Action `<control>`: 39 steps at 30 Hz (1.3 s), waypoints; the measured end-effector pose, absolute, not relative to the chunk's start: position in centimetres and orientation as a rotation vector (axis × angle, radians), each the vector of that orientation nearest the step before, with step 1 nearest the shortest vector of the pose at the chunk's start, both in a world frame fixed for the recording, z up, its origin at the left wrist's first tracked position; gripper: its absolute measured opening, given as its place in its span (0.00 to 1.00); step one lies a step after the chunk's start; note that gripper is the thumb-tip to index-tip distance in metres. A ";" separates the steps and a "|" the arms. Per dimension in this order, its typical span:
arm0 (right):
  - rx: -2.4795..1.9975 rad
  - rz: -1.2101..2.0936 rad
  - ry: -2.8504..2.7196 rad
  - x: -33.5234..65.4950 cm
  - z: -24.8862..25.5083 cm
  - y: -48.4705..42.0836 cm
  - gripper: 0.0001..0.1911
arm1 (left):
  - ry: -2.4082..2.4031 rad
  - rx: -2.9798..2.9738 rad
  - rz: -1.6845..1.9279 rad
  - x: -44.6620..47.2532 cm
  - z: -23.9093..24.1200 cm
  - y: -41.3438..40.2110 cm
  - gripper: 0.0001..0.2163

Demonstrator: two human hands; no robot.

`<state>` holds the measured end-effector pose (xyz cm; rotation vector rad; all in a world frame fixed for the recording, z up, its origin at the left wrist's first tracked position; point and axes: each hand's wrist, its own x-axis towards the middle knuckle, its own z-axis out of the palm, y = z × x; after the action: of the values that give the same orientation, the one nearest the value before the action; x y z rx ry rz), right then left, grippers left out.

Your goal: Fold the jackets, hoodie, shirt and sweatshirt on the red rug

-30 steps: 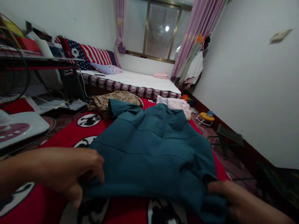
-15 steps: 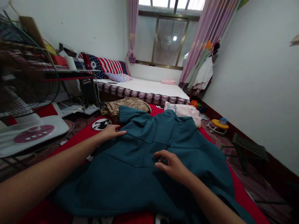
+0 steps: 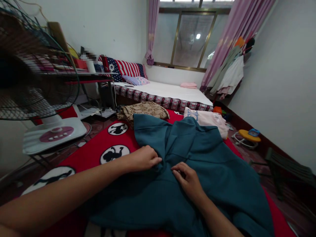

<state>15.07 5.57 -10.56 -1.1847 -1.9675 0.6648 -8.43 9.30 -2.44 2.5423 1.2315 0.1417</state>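
Observation:
A teal short-sleeved shirt (image 3: pixel 212 154) lies spread over a red blanket (image 3: pixel 91 148) with black-and-white round prints. Its left side is gathered inward, with creases running toward the middle. My left hand (image 3: pixel 145 158) is closed on that left edge, its fingers partly hidden by the cloth. Close by on the right, my right hand (image 3: pixel 186 177) has its fingers curled down onto the middle of the shirt, apparently pinching the fabric; the fingertips are hard to make out.
Beyond the shirt lie a brown patterned cloth (image 3: pixel 148 110) and a folded pale pink garment (image 3: pixel 209 120). A fan (image 3: pixel 56 131) stands at the left. To the right are a yellow stool (image 3: pixel 248 135) and a dark folding stool (image 3: pixel 288 168). A bed (image 3: pixel 168 90) is under the window.
My left hand has moved right, drawing the shirt's left side inward and uncovering more red blanket. My right hand's fingers have closed down onto the cloth. The view has turned slightly left.

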 end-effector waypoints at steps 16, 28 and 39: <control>-1.211 0.651 -1.948 14.9 -10.6 5.8 0.08 | 1.256 1.136 1.185 -10.6 -5.6 16.0 0.47; -1.203 0.649 -1.920 14.8 -10.4 5.7 0.07 | 1.518 1.429 1.511 -9.8 -3.2 19.5 0.13; -1.224 0.658 -1.916 14.8 -10.3 5.6 0.07 | 1.436 2.072 1.870 -12.6 7.6 21.2 0.14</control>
<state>14.80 5.61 -10.27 -1.2236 -1.9155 0.6577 -12.65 21.19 7.56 2.0724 1.4359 1.8702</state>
